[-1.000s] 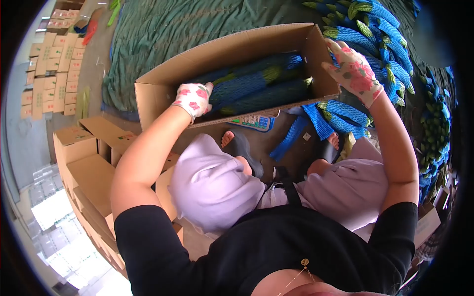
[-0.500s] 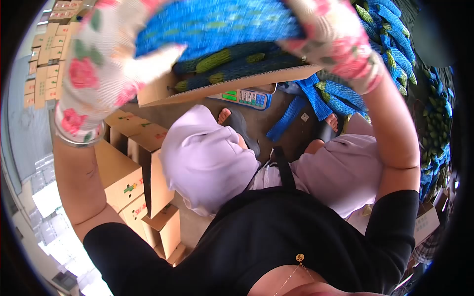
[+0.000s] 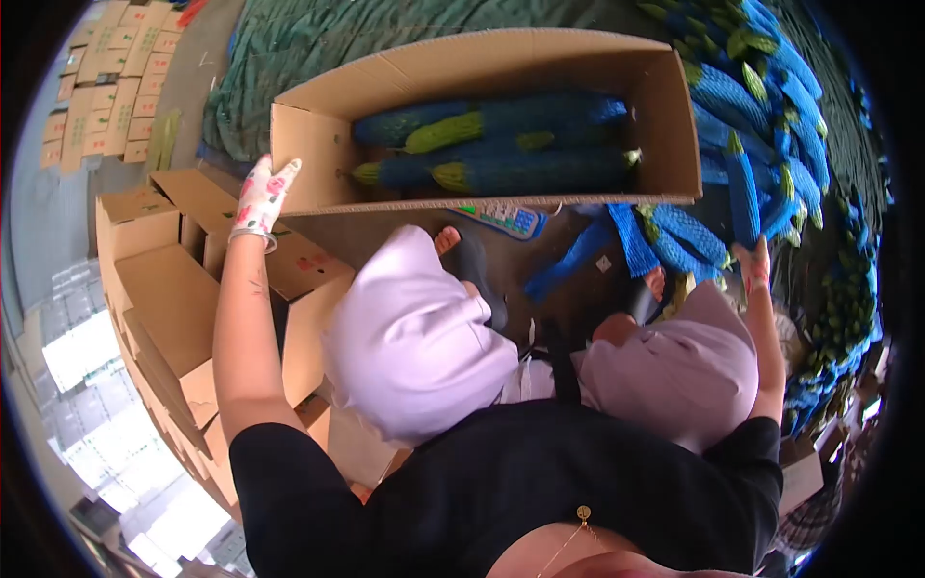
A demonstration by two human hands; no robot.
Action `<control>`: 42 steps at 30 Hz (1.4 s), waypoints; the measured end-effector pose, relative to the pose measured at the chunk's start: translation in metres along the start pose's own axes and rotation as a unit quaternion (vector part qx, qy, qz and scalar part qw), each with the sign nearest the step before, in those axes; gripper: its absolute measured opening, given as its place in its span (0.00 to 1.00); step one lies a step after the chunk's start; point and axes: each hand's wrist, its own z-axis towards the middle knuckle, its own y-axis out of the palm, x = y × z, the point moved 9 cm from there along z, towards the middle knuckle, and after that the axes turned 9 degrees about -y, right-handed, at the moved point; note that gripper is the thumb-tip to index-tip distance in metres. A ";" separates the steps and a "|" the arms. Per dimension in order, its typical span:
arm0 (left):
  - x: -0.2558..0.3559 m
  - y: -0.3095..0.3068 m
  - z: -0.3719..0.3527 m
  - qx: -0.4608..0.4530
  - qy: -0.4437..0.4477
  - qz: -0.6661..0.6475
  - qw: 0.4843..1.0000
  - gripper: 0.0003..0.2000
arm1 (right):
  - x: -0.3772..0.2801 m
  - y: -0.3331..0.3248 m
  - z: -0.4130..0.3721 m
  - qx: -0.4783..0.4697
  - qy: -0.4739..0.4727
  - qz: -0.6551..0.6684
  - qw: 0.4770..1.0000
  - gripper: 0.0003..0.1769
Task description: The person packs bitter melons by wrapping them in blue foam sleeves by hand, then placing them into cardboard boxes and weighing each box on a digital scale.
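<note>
A long cardboard box (image 3: 491,200) stands in front of me, its top uncovered. Inside lie several long green gourds (image 3: 445,133) in blue mesh sleeves, their pale green ends showing. At the box's near left corner is my left hand (image 3: 262,197) in a floral glove, thumb and fingers around the end wall. Out to the right, my right hand (image 3: 755,265), also gloved, is closed around the lower end of a blue-sleeved gourd (image 3: 740,193). That gourd points away from me, beside the pile of sleeved gourds (image 3: 737,101). The fingers of this hand are partly hidden.
A scale with a keypad (image 3: 511,220) is partly under the box's near side. Loose blue mesh sleeves (image 3: 568,258) lie by my feet. Cardboard boxes (image 3: 159,299) stand at my left, and more stacked cartons (image 3: 116,82) farther off. Dark green netting (image 3: 289,58) covers the floor ahead.
Both hands were above the box around a blurred blue-sleeved bundle. Now my left hand is down at the box's left corner, and my right hand has moved right to the pile, holding a gourd.
</note>
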 end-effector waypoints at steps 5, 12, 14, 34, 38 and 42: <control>0.006 -0.009 0.000 0.059 -0.062 0.108 0.990 0.24 | -0.158 0.003 0.022 -0.074 -0.091 0.391 0.913 0.33; 0.016 -0.006 -0.017 0.048 0.020 0.177 0.983 0.26 | -0.377 0.003 -0.041 -0.281 -0.229 0.244 0.899 0.20; 0.013 -0.009 -0.036 0.086 0.028 0.202 0.975 0.25 | -0.372 -0.002 -0.014 -0.272 -0.240 0.285 0.887 0.21; -0.504 0.059 -0.462 0.210 -0.478 -0.086 0.849 0.18 | -0.674 0.328 -0.320 -0.360 -0.695 -0.077 0.618 0.09; -0.557 0.096 -0.491 0.272 -0.574 -0.048 0.771 0.22 | -0.632 0.356 -0.370 -0.550 -0.460 -0.095 0.691 0.16; -0.380 0.061 -0.450 0.408 -0.288 0.189 0.845 0.26 | -0.631 0.377 -0.362 -0.553 -0.517 -0.075 0.649 0.24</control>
